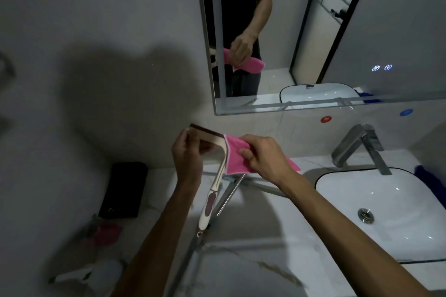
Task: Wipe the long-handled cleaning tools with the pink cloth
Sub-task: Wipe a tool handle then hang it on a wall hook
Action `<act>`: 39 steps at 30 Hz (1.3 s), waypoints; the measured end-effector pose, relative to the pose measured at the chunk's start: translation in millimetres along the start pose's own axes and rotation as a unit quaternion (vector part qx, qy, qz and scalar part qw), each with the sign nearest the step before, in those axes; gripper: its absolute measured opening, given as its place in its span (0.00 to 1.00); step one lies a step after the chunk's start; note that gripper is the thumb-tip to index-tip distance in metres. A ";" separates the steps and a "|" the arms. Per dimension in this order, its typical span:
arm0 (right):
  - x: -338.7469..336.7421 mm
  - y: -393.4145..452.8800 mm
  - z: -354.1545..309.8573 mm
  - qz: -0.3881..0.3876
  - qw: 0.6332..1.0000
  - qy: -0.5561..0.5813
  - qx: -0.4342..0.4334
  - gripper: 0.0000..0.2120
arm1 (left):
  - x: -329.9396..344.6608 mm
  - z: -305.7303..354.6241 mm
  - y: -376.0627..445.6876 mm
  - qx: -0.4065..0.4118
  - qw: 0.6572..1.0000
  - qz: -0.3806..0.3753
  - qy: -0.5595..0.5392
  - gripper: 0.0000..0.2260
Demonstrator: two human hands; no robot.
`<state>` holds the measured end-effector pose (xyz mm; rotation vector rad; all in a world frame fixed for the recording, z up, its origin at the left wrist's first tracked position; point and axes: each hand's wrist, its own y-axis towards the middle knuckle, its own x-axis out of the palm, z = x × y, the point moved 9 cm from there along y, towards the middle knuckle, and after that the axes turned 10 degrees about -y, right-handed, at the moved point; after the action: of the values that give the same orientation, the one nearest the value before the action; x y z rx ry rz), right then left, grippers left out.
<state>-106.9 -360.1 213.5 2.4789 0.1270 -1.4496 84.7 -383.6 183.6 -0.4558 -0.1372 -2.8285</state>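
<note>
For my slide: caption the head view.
Left hand holds a squeegee while right hand wipes it with pink cloth.

The pink cloth (237, 158) looks soft and matt. The squeegee (212, 196) is smooth cream plastic with a dark rubbery blade. The tap (357, 146) is brushed metal, the sink (386, 202) glossy white ceramic, the tabletop (253, 248) veined marble.

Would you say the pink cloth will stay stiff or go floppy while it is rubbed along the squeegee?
Probably floppy: the pink cloth folds and droops below the right hand pinching it. It looks light, and likely bunches against the squeegee unless pressed flat.
</note>
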 end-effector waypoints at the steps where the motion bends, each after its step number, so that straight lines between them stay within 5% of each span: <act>1: 0.6 -1.9 8.5 -0.009 1.000 -0.011 0.016 0.10 | -6.9 -1.0 4.0 -0.004 1.000 0.011 -0.014 0.09; 8: -2.2 -6.2 41.8 -0.006 0.997 -0.035 0.071 0.06 | -25.4 -3.8 5.9 -0.006 0.998 0.063 -0.001 0.05; 10: -1.9 -5.0 34.2 0.003 0.998 -0.040 0.048 0.07 | -24.5 6.5 1.7 0.078 0.984 0.070 0.143 0.21; 13: -0.3 -3.8 27.8 0.014 0.998 -0.056 0.027 0.07 | 5.3 19.1 -8.0 0.265 0.870 -0.027 0.415 0.22; 16: -4.6 -4.8 24.8 0.045 0.999 -0.014 0.019 0.07 | 40.2 7.0 -30.2 0.306 0.811 -0.163 0.471 0.10; 21: -13.7 -14.7 29.9 0.103 0.972 0.188 0.093 0.09 | 38.7 6.5 -31.3 0.242 0.861 -0.143 0.423 0.03; 24: -20.8 -20.3 29.8 0.161 0.931 0.305 0.119 0.07 | 25.3 -4.6 -22.8 0.128 0.923 -0.117 0.344 0.05; 27: -4.9 -20.5 27.9 0.088 0.924 0.345 0.142 0.06 | 21.9 -5.0 -21.2 0.070 0.955 -0.098 0.270 0.07; 29: 15.7 -17.2 18.6 -0.008 0.954 0.281 0.108 0.05 | 30.5 -0.9 -25.1 0.066 0.960 -0.113 0.248 0.07; 31: 25.4 -13.2 17.5 -0.024 0.968 0.231 0.091 0.07 | 42.2 6.2 -31.8 0.098 0.954 -0.129 0.251 0.08; 35: 15.7 -11.2 28.7 0.052 0.951 0.273 0.133 0.05 | 56.3 14.5 -44.7 0.196 0.912 -0.161 0.323 0.08; 39: -14.7 -10.9 40.3 0.131 0.902 0.368 0.182 0.08 | 38.2 -5.2 -40.9 0.147 0.925 -0.134 0.324 0.11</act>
<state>-150.4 -359.7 205.5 3.0679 -0.3568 -0.3947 36.8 -354.7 188.9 0.6055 -0.5048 -2.9723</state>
